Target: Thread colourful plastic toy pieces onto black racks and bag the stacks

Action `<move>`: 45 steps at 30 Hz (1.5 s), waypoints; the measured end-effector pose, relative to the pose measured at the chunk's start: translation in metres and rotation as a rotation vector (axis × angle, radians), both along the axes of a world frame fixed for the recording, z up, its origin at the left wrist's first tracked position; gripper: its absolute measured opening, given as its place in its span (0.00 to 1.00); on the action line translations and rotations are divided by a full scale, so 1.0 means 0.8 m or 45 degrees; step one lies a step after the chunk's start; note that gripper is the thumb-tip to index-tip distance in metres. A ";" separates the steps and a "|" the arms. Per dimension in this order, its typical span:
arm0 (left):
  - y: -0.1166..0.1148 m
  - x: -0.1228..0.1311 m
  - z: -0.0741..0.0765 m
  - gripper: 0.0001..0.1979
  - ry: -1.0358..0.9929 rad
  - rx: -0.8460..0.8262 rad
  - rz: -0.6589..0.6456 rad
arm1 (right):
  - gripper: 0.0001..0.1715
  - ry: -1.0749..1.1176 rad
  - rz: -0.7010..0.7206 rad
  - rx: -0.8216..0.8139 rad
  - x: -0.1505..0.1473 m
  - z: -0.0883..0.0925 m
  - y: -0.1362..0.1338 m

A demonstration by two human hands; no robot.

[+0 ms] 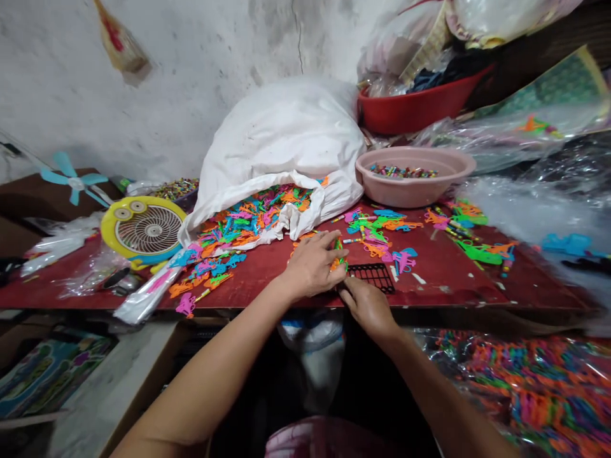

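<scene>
My left hand [312,264] rests on the red table [267,280] near its front edge, fingers curled around a small green and orange plastic toy piece [338,253]. My right hand [365,305] sits just below and right of it, fingers bent toward the same piece and touching the left hand; what it grips is hidden. A small black grid [375,277] lies on the table right beside both hands. Loose colourful plastic toy pieces [382,232] are scattered just beyond.
A big white sack [281,140] spills coloured toy pieces [248,222] at centre. A pink basin [413,178] and a red basin [410,108] stand at back right. A yellow fan [143,229] and plastic bags [57,245] lie left. Clear bags of pieces [525,388] are lower right.
</scene>
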State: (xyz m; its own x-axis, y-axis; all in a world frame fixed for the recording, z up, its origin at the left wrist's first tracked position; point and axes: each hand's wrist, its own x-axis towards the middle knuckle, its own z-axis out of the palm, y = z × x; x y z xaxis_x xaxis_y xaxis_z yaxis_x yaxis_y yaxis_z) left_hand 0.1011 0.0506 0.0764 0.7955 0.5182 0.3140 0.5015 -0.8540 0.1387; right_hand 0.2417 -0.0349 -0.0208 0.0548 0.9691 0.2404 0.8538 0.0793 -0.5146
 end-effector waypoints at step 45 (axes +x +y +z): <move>-0.051 -0.083 -0.169 0.09 -0.762 0.172 1.036 | 0.21 -0.354 -0.111 0.432 -0.056 -0.040 -0.027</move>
